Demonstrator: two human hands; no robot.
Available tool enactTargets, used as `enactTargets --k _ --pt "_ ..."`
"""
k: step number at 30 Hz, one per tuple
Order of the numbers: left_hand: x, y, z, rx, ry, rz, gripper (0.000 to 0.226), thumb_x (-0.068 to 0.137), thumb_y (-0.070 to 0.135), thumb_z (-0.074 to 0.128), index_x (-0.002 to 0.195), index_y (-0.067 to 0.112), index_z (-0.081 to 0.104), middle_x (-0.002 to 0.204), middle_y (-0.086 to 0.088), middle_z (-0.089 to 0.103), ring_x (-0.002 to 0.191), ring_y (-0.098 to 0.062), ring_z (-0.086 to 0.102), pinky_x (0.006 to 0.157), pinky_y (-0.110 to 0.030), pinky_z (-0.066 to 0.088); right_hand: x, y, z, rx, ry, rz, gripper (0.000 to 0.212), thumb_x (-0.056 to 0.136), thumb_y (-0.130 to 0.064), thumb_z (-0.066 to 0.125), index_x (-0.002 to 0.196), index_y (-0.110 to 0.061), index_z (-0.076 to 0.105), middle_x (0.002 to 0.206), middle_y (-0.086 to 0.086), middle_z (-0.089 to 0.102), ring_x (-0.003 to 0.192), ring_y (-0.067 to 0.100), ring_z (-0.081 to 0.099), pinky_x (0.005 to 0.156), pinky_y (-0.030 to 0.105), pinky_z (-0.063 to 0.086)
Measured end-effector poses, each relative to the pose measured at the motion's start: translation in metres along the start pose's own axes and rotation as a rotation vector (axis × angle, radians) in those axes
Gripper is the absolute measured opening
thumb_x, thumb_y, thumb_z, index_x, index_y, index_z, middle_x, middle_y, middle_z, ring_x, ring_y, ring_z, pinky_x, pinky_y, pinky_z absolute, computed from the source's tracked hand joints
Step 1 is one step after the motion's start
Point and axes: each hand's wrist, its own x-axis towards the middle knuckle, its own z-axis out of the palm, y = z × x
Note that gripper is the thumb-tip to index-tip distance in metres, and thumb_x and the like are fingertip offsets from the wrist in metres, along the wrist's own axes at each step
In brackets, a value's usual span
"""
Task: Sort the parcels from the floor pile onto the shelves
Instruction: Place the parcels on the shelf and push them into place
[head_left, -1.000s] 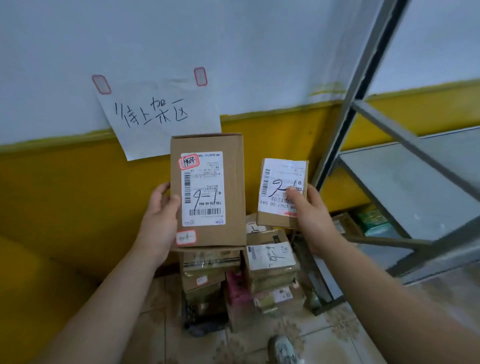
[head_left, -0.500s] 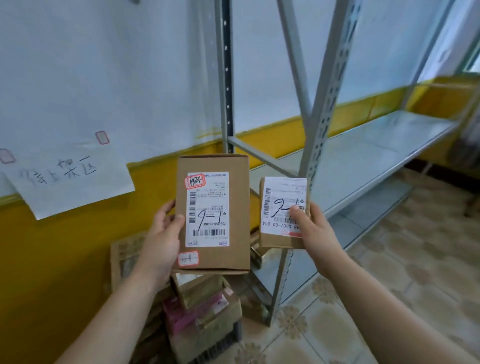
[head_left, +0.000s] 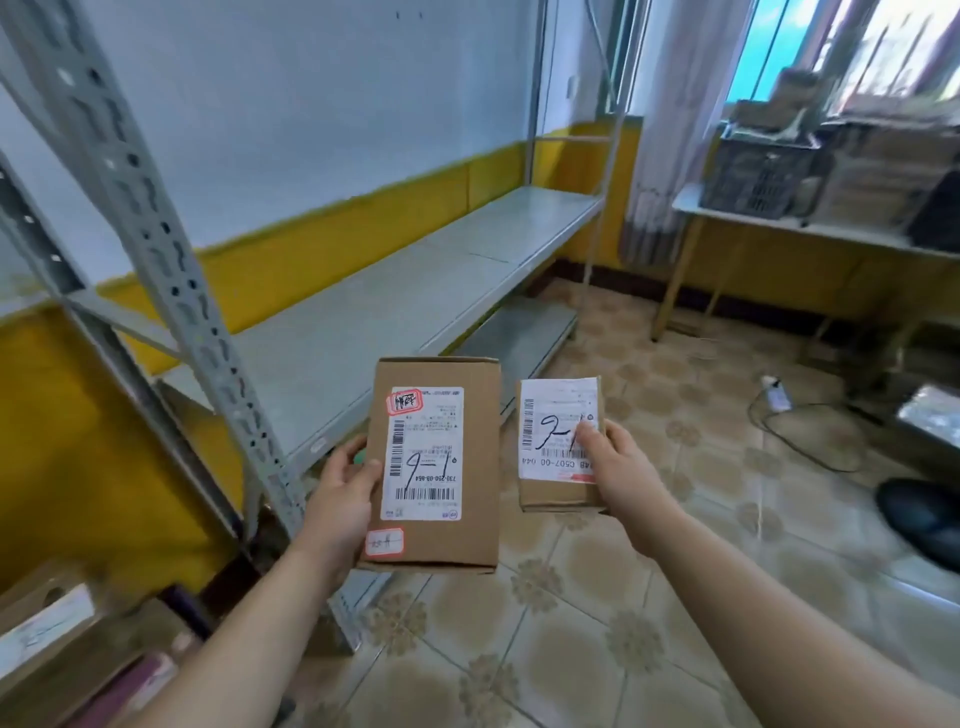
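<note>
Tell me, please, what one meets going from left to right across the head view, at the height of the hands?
Perforated shelf post → left hand → larger parcel → smaller parcel → right hand → dark rounded object on the floor at the right edge.

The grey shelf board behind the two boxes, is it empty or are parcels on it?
Empty, where visible: the shelf board shows bare grey metal along its length. The part behind the larger box is hidden.
</note>
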Motion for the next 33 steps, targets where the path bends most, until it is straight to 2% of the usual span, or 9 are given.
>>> enactTargets --k 3,8,10,14,17,20,24,28,33 --pt "0.022 -0.006 0.041 0.045 -0.047 -0.042 0.031 0.101 0.025 0.048 0.131 0.029 0.043 0.096 -0.006 0.073 0.077 -0.025 0.074 0.078 -0.054 0.058 0.029 0.007 -0.03 -0.007 0.027 0.035 0.061 0.095 -0.054 0.051 0.148 -0.025 0.038 0.127 0.0 0.061 0.108 0.02 0.063 0.099 0.044 0.049" --pt "0.085 -0.015 0.095 0.045 -0.061 -0.111 0.037 0.101 0.029 0.048 0.136 0.032 0.037 0.099 -0.01 0.073 0.076 -0.028 0.074 0.074 -0.052 0.058 0.11 0.009 -0.046 -0.009 0.0 0.11 0.055 0.101 -0.049 0.045 0.146 -0.019 0.038 0.116 -0.002 0.064 0.093 0.014 0.064 0.069 0.03 0.047" --pt "0.12 -0.023 0.111 0.047 -0.043 -0.137 0.034 0.101 0.028 0.048 0.134 0.032 0.038 0.103 -0.012 0.072 0.081 -0.03 0.073 0.077 -0.055 0.058 0.152 0.007 -0.042 -0.025 -0.01 0.122 0.056 0.101 -0.049 0.045 0.147 -0.019 0.038 0.118 -0.002 0.064 0.094 0.013 0.063 0.066 0.028 0.045" --pt "0.197 -0.04 0.141 0.055 -0.016 -0.19 0.033 0.101 0.025 0.048 0.133 0.026 0.04 0.114 -0.015 0.067 0.088 -0.031 0.071 0.08 -0.055 0.057 0.241 0.005 -0.036 -0.072 -0.027 0.169 0.051 0.1 -0.049 0.046 0.14 -0.018 0.044 0.116 -0.001 0.065 0.097 0.015 0.064 0.071 0.03 0.049" --pt "0.237 -0.045 0.16 0.032 0.004 -0.259 0.033 0.101 0.022 0.048 0.133 0.025 0.039 0.113 -0.018 0.066 0.083 -0.031 0.07 0.066 -0.042 0.059 0.299 0.003 -0.035 -0.115 -0.062 0.228 0.061 0.096 -0.056 0.049 0.145 -0.021 0.04 0.123 0.0 0.064 0.104 0.021 0.065 0.091 0.042 0.053" --pt "0.268 -0.051 0.171 0.041 0.048 -0.317 0.035 0.101 0.022 0.049 0.135 0.022 0.04 0.107 -0.016 0.069 0.079 -0.029 0.071 0.064 -0.041 0.058 0.347 0.002 -0.028 -0.144 -0.104 0.265 0.057 0.097 -0.054 0.048 0.143 -0.02 0.042 0.119 0.0 0.066 0.103 0.022 0.066 0.092 0.042 0.053" --pt "0.301 -0.07 0.179 0.043 0.157 -0.372 0.022 0.102 0.019 0.047 0.122 0.025 0.043 0.089 -0.01 0.072 0.07 -0.026 0.072 0.062 -0.038 0.056 0.408 0.004 -0.004 -0.234 -0.226 0.297 0.06 0.097 -0.056 0.048 0.144 -0.02 0.041 0.118 -0.002 0.066 0.103 0.021 0.066 0.097 0.043 0.051" --pt "0.337 -0.099 0.189 0.063 0.354 -0.426 0.025 0.102 0.024 0.047 0.126 0.025 0.045 0.1 -0.008 0.072 0.081 -0.023 0.071 0.073 -0.041 0.057 0.488 0.018 0.029 -0.338 -0.396 0.299 0.065 0.095 -0.058 0.049 0.146 -0.021 0.038 0.12 -0.001 0.066 0.104 0.02 0.066 0.095 0.043 0.052" --pt "0.364 -0.132 0.2 0.156 0.595 -0.464 0.034 0.103 0.02 0.043 0.137 0.02 0.042 0.12 -0.006 0.061 0.086 -0.015 0.06 0.063 -0.021 0.043 0.564 0.036 0.066 -0.46 -0.596 0.266 0.057 0.098 -0.053 0.047 0.142 -0.017 0.043 0.119 -0.001 0.063 0.104 0.019 0.062 0.098 0.042 0.047"
